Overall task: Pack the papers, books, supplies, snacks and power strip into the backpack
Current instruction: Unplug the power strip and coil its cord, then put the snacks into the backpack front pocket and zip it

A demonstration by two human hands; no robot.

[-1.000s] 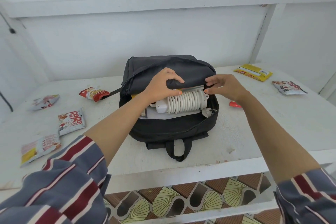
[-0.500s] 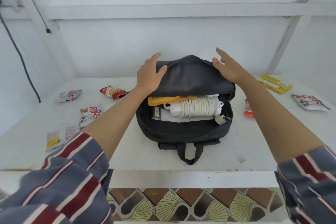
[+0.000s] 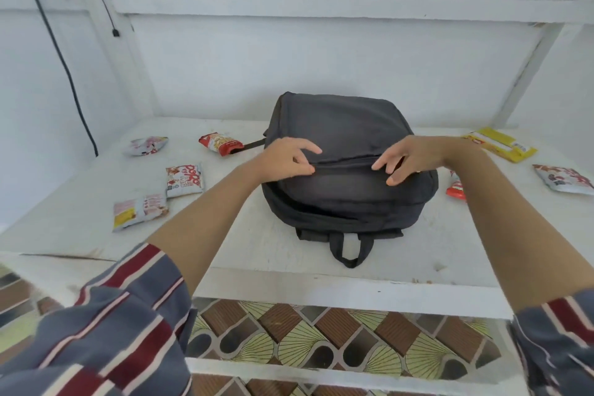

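Backpack: black, flap down, at the middle of the white table.
Left hand: pinches the flap seam.
Right hand: fingertips touch the seam.
Snack packets: scattered left and right.

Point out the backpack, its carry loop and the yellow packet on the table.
backpack (image 3: pixel 337 125), head view, on the dark top panel.
carry loop (image 3: pixel 336 246), head view, on the loop's left strap.
yellow packet (image 3: pixel 503 145), head view, on the middle of the wrapper.

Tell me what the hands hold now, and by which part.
The left hand pinches the backpack at the seam across its front. The right hand touches the same seam with spread fingers; whether it grips cannot be told.
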